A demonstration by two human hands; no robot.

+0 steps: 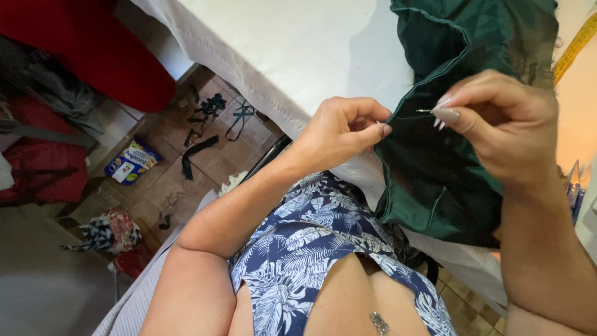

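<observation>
A dark green fabric piece (448, 180) with a stitched hem hangs over the edge of a white cloth-covered table (298, 56). My left hand (339, 134) pinches the fabric's hemmed edge between thumb and fingers. My right hand (507, 127) grips a thin metal needle (425, 111) between thumb and forefinger, its tip pointing at the hem just right of my left fingertips. The two hands are a few centimetres apart. A dark thread runs along the fabric by the needle.
A yellow measuring tape (575, 46) lies at the table's right. On the tiled floor at left lie dark fabric scraps (199, 149), a blue and white packet (130, 162) and a patterned cloth bundle (109, 231). Red fabric (93, 50) fills the upper left.
</observation>
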